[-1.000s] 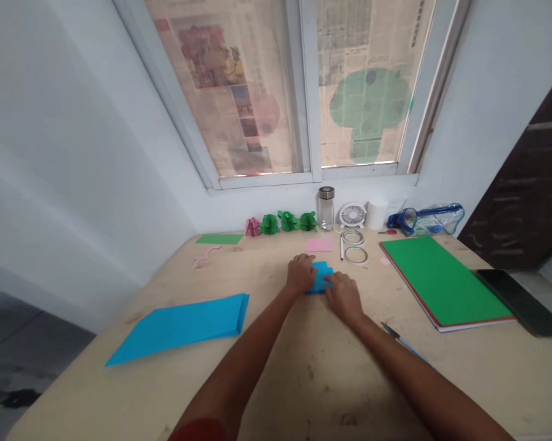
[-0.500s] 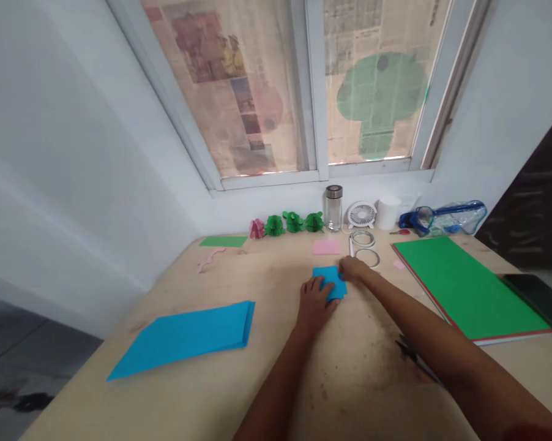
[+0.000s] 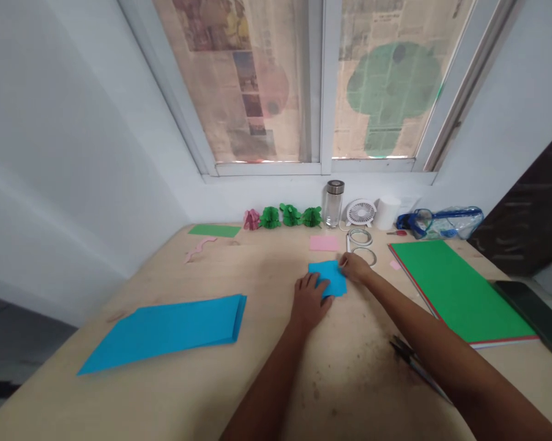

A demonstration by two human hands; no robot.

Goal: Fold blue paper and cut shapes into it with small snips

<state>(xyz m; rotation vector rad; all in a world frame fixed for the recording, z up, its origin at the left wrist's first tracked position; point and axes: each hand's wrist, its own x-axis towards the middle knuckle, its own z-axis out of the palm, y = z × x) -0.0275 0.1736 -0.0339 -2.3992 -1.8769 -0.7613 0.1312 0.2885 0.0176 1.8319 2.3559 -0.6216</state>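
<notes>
A small square of blue paper [image 3: 335,277] lies on the wooden table in front of me. My left hand [image 3: 309,299] rests over its lower left part, fingers spread and pressing it flat. At the upper right corner, my right hand [image 3: 355,267] has its fingertips closed on the paper's edge; the corner itself is hidden. Just beyond the paper is a flat pink piece of paper [image 3: 324,243]. Rolls of tape [image 3: 364,256] lie close behind my right hand. Dark-handled scissors [image 3: 416,361] lie partly under my right forearm.
Large blue sheets [image 3: 166,331] lie at the left, a green stack of sheets [image 3: 459,294] and a dark phone [image 3: 530,312] at the right. Along the wall stand green paper figures [image 3: 290,214], a bottle [image 3: 333,205], a small fan [image 3: 361,212] and a blue-trimmed pouch [image 3: 455,222].
The view has shifted slightly. Both hands stay at the small blue paper, the left one now a little lower on it, with more of the paper's surface showing.
</notes>
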